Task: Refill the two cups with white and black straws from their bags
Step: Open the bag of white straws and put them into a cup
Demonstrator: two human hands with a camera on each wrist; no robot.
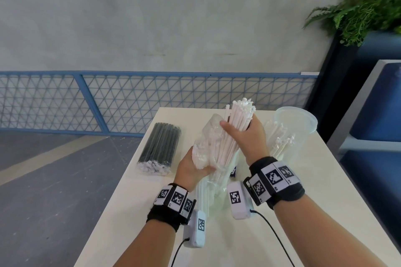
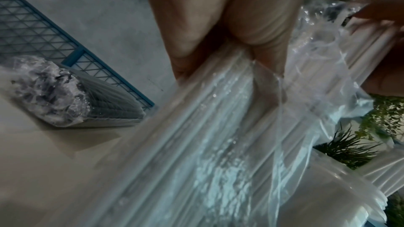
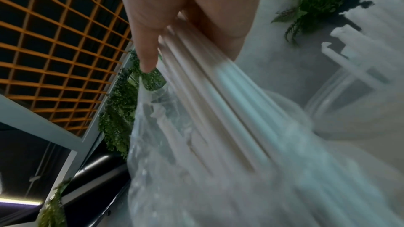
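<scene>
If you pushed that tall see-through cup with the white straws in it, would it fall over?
Probably, yes. The plastic cup is tall, narrower at the bottom than at its rim, and looks thin and light. The white straws in the cup lean to one side, which may help it tip. It would likely slide on the smooth table too.

The head view looks forward and down from above the table (image 1: pixel 282 212), taking in both forearms and a wall behind. The left wrist view looks along the palm, very near the clear bag (image 2: pixel 218 144). The right wrist view looks along the fingers, close on the white straws (image 3: pixel 218 101). All three share that bundle.
</scene>
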